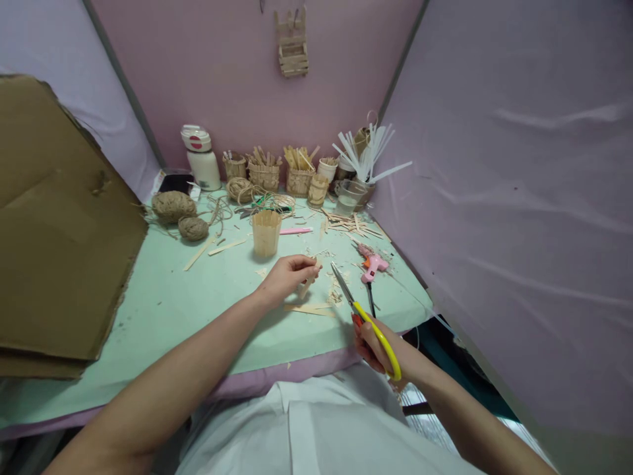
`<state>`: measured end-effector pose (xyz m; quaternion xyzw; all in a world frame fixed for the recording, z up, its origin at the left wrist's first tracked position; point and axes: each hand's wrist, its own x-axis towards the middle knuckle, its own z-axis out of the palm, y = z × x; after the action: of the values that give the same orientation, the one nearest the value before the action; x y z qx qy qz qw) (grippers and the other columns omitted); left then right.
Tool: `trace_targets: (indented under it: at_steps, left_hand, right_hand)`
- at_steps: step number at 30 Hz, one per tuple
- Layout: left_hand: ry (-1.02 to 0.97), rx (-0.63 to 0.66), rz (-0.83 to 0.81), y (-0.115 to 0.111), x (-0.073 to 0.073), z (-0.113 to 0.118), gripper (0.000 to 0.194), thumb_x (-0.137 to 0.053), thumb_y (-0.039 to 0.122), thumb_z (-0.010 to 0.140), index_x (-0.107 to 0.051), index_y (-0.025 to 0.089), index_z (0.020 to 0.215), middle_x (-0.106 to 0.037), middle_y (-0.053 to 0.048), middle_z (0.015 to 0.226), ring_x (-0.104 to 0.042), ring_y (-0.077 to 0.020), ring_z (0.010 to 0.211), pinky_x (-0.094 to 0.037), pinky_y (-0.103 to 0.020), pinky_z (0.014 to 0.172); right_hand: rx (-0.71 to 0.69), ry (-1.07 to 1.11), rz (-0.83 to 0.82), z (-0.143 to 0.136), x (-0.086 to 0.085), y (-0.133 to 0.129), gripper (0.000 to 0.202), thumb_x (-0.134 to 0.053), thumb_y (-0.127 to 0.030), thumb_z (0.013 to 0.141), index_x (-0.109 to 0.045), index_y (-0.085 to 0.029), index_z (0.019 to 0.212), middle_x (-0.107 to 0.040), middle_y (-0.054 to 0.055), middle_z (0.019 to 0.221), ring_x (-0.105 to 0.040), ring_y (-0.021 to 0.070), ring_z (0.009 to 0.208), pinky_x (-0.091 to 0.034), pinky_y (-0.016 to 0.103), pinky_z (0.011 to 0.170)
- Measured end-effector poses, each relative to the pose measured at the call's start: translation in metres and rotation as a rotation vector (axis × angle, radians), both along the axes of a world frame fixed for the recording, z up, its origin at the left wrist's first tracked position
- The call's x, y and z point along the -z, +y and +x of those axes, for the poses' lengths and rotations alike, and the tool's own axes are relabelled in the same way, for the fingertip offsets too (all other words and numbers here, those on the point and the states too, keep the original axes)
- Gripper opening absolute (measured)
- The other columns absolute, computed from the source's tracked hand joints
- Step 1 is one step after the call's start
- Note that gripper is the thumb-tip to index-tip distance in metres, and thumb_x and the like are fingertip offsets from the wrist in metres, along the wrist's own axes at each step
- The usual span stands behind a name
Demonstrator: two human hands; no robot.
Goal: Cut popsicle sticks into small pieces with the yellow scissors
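My left hand (pixel 289 276) is closed on a short flat wooden strip (pixel 307 286), pinched between thumb and fingers above the table. In my right hand (pixel 373 343) is a pair of scissors (pixel 357 305) with yellow handles, its blades pointing up and left, apart from the strip. Loose wooden strips (pixel 310 309) lie on the table below my left hand, with small cut scraps (pixel 337 290) beside them. Behind my left hand stands a cup made of wooden strips (pixel 266 239).
A pink glue gun (pixel 374 264) with a cord lies at the right. Twine balls (pixel 173 206), a white bottle (pixel 202 165) and baskets of sticks (pixel 264 177) line the back. Large cardboard (pixel 59 224) stands at the left; a clear cup (pixel 349 196) sits back right.
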<state>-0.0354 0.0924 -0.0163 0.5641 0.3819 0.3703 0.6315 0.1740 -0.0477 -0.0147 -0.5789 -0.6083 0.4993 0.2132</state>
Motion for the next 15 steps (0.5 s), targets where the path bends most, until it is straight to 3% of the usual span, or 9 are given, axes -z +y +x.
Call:
trace_targets:
  at_steps: [4, 7, 9, 12, 15]
  left_hand:
    - [-0.079, 0.023, -0.075, 0.000, 0.001, 0.000, 0.036, -0.080, 0.045, 0.061, -0.070, 0.015, 0.079, -0.064, -0.003, 0.073, -0.056, -0.0132, 0.069, -0.044, -0.026, 0.066]
    - [-0.224, 0.184, -0.298, -0.004, 0.000, -0.001, 0.037, -0.084, 0.039, 0.060, -0.070, 0.012, 0.081, -0.059, -0.002, 0.069, -0.052, -0.0089, 0.063, -0.042, -0.022, 0.062]
    - [-0.320, 0.317, -0.452, -0.007, 0.000, -0.001, 0.037, -0.085, 0.036, 0.061, -0.069, 0.011, 0.082, -0.056, -0.001, 0.067, -0.049, -0.0064, 0.060, -0.041, -0.021, 0.062]
    - [-0.407, 0.447, -0.562, -0.013, 0.002, -0.001, 0.034, -0.084, 0.032, 0.065, -0.068, 0.010, 0.084, -0.052, 0.001, 0.065, -0.046, -0.0047, 0.058, -0.041, -0.020, 0.061]
    - [-0.458, 0.524, -0.575, -0.016, 0.005, -0.001, 0.032, -0.082, 0.032, 0.067, -0.066, 0.011, 0.085, -0.049, 0.003, 0.065, -0.045, -0.0042, 0.056, -0.040, -0.020, 0.061]
  right_hand:
    - [0.020, 0.047, 0.007, -0.003, 0.001, 0.003, 0.058, -0.023, -0.077, 0.086, -0.038, -0.022, 0.075, -0.041, -0.007, 0.048, -0.031, 0.0076, 0.037, -0.026, 0.023, 0.038]
    - [0.137, 0.160, 0.078, -0.006, -0.008, 0.014, 0.046, -0.046, -0.067, 0.084, -0.037, -0.022, 0.078, -0.052, -0.005, 0.061, -0.030, 0.0055, 0.036, -0.025, 0.023, 0.036]
    - [0.213, 0.216, 0.174, -0.009, -0.017, 0.028, 0.041, -0.064, -0.051, 0.078, -0.035, -0.022, 0.081, -0.063, 0.002, 0.084, -0.038, 0.0048, 0.040, -0.030, 0.023, 0.039]
    - [0.243, 0.372, 0.347, -0.017, -0.028, 0.051, 0.040, -0.069, -0.037, 0.076, -0.032, -0.023, 0.081, -0.066, 0.006, 0.101, -0.042, 0.0041, 0.041, -0.036, 0.025, 0.043]
    - [0.183, 0.443, 0.393, -0.030, -0.035, 0.069, 0.038, -0.070, -0.033, 0.074, -0.033, -0.023, 0.077, -0.068, 0.005, 0.095, -0.044, 0.0046, 0.040, -0.035, 0.024, 0.040]
